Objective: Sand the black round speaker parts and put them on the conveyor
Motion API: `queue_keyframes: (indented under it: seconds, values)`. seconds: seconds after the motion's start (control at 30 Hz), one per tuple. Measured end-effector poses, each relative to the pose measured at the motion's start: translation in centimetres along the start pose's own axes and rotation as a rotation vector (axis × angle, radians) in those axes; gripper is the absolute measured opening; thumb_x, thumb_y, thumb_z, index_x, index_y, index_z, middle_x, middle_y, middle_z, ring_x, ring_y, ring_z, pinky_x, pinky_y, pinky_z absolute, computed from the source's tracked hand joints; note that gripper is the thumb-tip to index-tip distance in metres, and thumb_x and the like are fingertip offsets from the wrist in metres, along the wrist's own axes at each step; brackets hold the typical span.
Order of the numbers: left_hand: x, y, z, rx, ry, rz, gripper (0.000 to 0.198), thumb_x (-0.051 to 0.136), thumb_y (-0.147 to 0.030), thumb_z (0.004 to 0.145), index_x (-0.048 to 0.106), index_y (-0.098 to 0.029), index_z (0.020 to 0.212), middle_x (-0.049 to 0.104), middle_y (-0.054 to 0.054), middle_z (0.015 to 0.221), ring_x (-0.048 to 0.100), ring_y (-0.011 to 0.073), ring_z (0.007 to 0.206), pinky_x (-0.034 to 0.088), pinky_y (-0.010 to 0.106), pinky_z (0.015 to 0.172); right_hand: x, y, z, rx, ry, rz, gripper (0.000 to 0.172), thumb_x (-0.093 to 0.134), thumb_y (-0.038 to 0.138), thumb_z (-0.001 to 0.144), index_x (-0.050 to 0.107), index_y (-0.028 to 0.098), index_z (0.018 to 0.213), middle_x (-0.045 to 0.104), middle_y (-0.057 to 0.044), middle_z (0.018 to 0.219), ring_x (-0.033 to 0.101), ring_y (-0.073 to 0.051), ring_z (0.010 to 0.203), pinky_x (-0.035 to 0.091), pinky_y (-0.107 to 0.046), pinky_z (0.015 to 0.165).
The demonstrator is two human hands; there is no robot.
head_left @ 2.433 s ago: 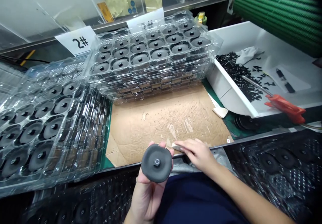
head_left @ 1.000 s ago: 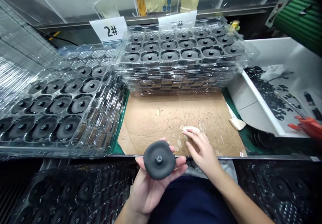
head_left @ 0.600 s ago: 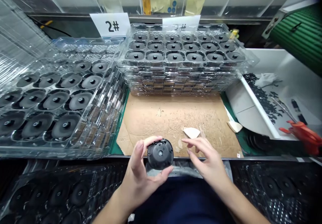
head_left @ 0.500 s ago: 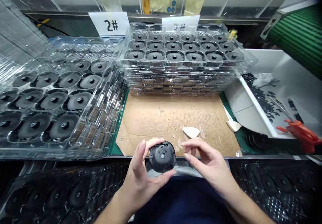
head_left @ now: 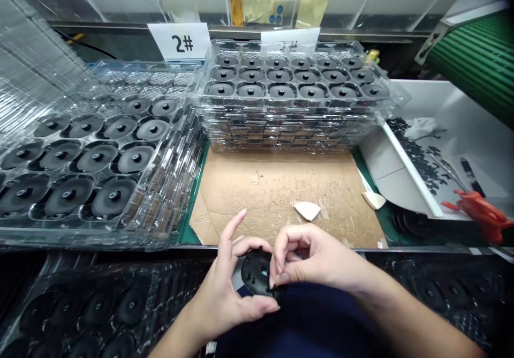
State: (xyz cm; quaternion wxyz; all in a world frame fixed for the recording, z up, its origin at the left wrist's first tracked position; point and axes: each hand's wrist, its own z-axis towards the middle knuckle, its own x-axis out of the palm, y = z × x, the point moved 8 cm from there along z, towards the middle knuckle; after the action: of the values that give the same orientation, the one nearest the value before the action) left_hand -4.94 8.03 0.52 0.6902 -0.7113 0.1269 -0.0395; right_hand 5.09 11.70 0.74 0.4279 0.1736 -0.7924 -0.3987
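My left hand [head_left: 228, 277] grips a round black plastic part [head_left: 254, 273] by its edge, thumb below and fingers above. The part has a small pale centre hub and small raised details near its rim. Over its right side, the fingertips of my right hand [head_left: 299, 256] are pinched together against the rim. Whatever may be between those fingertips is hidden. Both hands are just in front of the bench edge, near a cardboard sheet [head_left: 241, 197] on which a pale, rounded triangular piece [head_left: 307, 210] lies.
Stacked clear trays [head_left: 289, 114] of black round parts stand at the back, with another stack [head_left: 132, 197] at left. To the right are a white bin [head_left: 413, 159] with small black pieces, orange-handled cutters [head_left: 482, 210] and a green ribbed hose [head_left: 474, 52]. A second pale piece [head_left: 373, 200] lies nearby.
My right hand has moved left and down onto the black part, its fingers closing into a pinch. The part has been lowered slightly and turned in my left hand.
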Motion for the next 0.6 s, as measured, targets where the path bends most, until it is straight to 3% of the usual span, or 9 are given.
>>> queue_keyframes:
  seconds: [0.27, 0.43, 0.53, 0.6]
  values:
    - [1.5, 0.5, 0.0, -0.113, 0.084, -0.07, 0.109, 0.077, -0.044, 0.058, 0.002, -0.038, 0.137, 0.058, 0.002, 0.111, 0.056, 0.0206, 0.105, 0.038, 0.034, 0.098, 0.1, -0.9, -1.1, 0.009, 0.038, 0.078, 0.021, 0.074, 0.012, 0.068, 0.053, 0.013, 0.066, 0.066, -0.001, 0.072, 0.062, -0.006, 0.066, 0.049, -0.019, 0.067]
    - [2.1, -0.4, 0.5, -0.049, 0.026, -0.051, 0.104, 0.078, -0.039, 0.059, 0.007, -0.042, 0.136, 0.058, -0.001, 0.112, 0.055, 0.0185, 0.105, 0.035, 0.032, 0.097, -1.6, -1.5, -2.2, -0.039, -0.097, 0.121, 0.022, 0.077, 0.017, 0.065, 0.055, 0.013, 0.065, 0.067, -0.001, 0.07, 0.064, -0.009, 0.066, 0.051, -0.021, 0.067]
    - [3.0, -1.0, 1.2, -0.047, 0.057, -0.029, 0.101, 0.078, -0.036, 0.06, 0.011, -0.042, 0.136, 0.056, -0.002, 0.116, 0.051, 0.0173, 0.11, 0.032, 0.03, 0.099, -2.6, -1.4, -3.2, -0.078, -0.154, 0.111, 0.02, 0.075, 0.019, 0.067, 0.056, 0.014, 0.065, 0.069, -0.002, 0.07, 0.065, -0.011, 0.066, 0.051, -0.022, 0.066]
    - [3.9, -1.0, 1.7, -0.098, 0.122, 0.018, 0.092, 0.08, -0.033, 0.057, 0.027, -0.038, 0.132, 0.056, -0.001, 0.116, 0.051, 0.0182, 0.108, 0.033, 0.029, 0.097, -3.3, -1.2, -3.8, -0.105, -0.171, 0.067, 0.018, 0.075, 0.02, 0.068, 0.058, 0.015, 0.066, 0.068, -0.002, 0.07, 0.065, -0.011, 0.067, 0.05, -0.021, 0.066]
